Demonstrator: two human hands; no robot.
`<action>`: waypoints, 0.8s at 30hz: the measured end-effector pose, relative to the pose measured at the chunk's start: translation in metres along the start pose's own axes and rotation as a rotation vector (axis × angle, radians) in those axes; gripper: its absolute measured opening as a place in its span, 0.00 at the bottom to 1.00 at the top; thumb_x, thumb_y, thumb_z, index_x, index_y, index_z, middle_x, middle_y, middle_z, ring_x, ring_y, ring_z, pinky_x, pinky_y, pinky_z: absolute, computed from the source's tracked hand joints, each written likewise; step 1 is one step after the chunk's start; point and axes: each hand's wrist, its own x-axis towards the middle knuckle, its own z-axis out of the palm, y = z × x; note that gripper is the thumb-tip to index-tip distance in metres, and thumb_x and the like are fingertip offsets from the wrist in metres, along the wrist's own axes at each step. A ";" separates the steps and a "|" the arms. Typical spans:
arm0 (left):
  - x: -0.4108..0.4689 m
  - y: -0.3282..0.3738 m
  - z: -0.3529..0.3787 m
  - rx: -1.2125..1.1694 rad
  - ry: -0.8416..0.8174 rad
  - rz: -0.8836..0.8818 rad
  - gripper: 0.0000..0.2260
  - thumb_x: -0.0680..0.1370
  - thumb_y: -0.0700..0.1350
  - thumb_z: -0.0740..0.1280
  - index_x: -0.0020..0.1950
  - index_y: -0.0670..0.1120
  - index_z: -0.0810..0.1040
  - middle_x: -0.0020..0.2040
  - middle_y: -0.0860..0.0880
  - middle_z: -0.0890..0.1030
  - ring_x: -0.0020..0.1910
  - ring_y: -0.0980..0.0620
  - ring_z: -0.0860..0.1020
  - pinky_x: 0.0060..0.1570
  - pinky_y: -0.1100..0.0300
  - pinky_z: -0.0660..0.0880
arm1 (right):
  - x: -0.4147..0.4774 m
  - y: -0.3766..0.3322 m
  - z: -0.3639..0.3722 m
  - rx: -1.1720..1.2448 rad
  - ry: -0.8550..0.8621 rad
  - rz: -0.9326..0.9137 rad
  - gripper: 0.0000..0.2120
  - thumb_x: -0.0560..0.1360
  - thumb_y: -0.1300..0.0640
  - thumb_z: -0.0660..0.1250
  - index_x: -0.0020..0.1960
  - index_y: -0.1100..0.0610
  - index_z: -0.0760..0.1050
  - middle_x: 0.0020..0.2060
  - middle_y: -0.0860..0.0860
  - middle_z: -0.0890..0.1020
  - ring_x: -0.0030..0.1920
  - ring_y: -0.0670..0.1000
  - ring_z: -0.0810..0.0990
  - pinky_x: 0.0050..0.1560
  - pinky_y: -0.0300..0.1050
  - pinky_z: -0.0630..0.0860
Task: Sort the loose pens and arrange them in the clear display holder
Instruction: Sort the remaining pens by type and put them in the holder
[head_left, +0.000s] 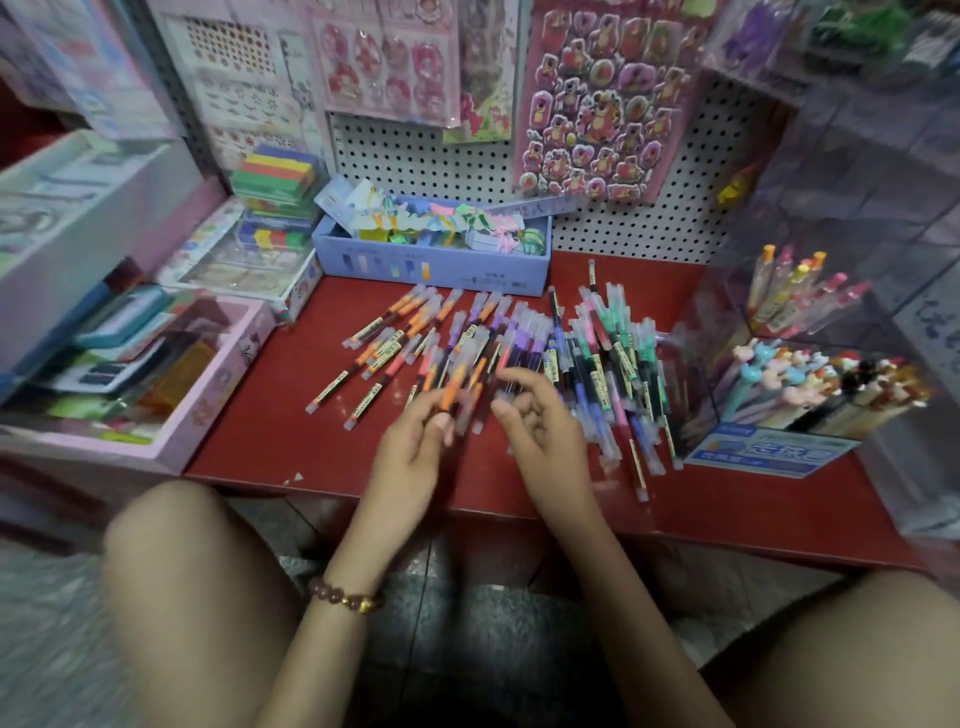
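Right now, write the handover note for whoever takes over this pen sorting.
Left hand: grips a bunch of orange pens.
Right hand: fingers curled at that bunch; grip unclear.
Pile: loose on the table, roughly grouped by colour.
Holder: at the right, shows only other pens.
Done: rough grouping. Left: finish sorting, load the holder.

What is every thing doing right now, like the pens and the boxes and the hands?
Loose pens, lying in a heap on the red shelf.
Left hand, gripping a bundle of pens.
Right hand, fingers curled at that bundle; grip unclear.
Clear display holder, partly filled, pens standing tilted.
Blue box, open, full.
Pink box, open, full.
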 end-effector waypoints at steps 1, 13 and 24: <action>0.001 -0.005 -0.008 -0.001 0.042 -0.017 0.12 0.77 0.46 0.56 0.56 0.53 0.75 0.33 0.58 0.72 0.29 0.62 0.68 0.32 0.66 0.65 | 0.004 0.004 0.000 -0.148 -0.036 -0.039 0.13 0.76 0.58 0.65 0.58 0.46 0.75 0.35 0.42 0.72 0.36 0.43 0.71 0.36 0.42 0.70; 0.004 0.000 -0.026 -0.047 0.142 -0.009 0.11 0.77 0.45 0.56 0.53 0.47 0.76 0.31 0.56 0.72 0.28 0.59 0.68 0.30 0.67 0.66 | 0.033 0.013 0.015 -0.768 -0.417 -0.360 0.09 0.76 0.60 0.64 0.56 0.52 0.75 0.53 0.50 0.75 0.55 0.52 0.72 0.54 0.45 0.65; 0.003 0.033 -0.003 0.008 0.209 0.150 0.11 0.78 0.46 0.60 0.58 0.50 0.78 0.46 0.62 0.82 0.47 0.65 0.78 0.50 0.66 0.72 | 0.031 -0.043 -0.019 -0.075 0.064 -0.310 0.02 0.80 0.54 0.56 0.52 0.51 0.64 0.38 0.42 0.70 0.32 0.42 0.71 0.32 0.48 0.71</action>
